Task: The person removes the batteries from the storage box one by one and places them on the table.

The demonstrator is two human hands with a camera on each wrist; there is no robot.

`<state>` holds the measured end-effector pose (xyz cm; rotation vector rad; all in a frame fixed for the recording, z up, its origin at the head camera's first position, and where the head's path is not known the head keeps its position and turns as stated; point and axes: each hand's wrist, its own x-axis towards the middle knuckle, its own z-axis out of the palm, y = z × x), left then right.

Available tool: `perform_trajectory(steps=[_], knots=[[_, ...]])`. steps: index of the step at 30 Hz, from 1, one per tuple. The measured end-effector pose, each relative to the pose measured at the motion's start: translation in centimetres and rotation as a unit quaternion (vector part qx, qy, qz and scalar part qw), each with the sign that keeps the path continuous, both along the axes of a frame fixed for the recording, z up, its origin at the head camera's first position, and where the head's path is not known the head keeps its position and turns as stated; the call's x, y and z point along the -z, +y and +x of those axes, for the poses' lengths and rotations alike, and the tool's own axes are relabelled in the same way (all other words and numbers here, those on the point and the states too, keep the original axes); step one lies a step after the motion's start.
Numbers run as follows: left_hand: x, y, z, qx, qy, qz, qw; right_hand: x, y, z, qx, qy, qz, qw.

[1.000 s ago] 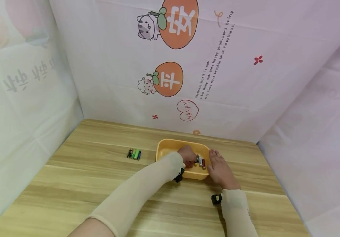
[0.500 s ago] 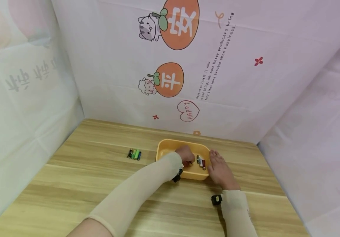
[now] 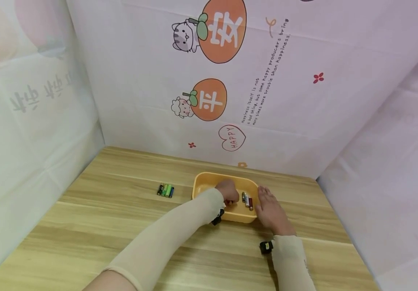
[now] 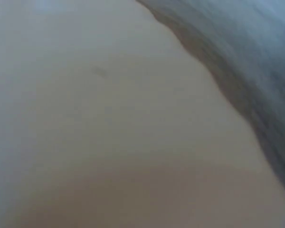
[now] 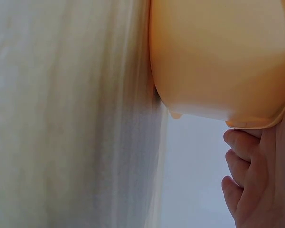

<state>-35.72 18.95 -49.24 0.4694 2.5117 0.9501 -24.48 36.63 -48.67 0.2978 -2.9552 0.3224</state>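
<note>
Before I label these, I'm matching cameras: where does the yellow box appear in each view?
Head: the yellow box sits below centre, slightly right.
Left wrist: not discernible in the blur.
Right wrist: it fills the upper right.
Shared landmark, head and right wrist: the right hand beside it.

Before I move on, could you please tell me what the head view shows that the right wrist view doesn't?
Only the head view shows the left hand inside the box, three batteries there and four batteries on the table. Only the right wrist view shows a small bump at the box's edge. Both show the box, table and right hand.
</note>
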Motion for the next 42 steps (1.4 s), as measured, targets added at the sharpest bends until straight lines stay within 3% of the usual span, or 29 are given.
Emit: perform_trajectory(steps=[9, 14, 20, 28, 34, 42], knots=[[-1.1, -0.5, 0.1, -0.02, -0.031, 0.039, 0.9985, 0.0, 0.0, 0.0, 0.0, 0.002, 0.001, 1.0], [-1.7, -0.6, 0.2, -0.017, -0.059, 0.086, 0.9943, -0.3, 0.2, -0.1, 0.002, -0.01, -0.001, 0.9999], [-3.3, -0.8, 0.7, -0.011, -0.105, 0.162, 0.9812, -0.5, 0.4, -0.4, 0.007, -0.01, 0.006, 0.9999], [-4.2, -1.8, 0.5, -0.028, -0.195, 0.229, 0.9533, -0.5, 0.3, -0.3, 0.009, -0.021, 0.004, 0.9997], [-4.1, -2.8, 0.7, -0.024, -0.219, 0.246, 0.944, -0.3, 0.1, -0.2, 0.013, -0.019, -0.001, 0.9997], [-3.6, -3.8, 0.6, -0.032, -0.23, 0.256, 0.9383, 0.1, -0.1, 0.0, 0.01, -0.023, -0.007, 0.9997]])
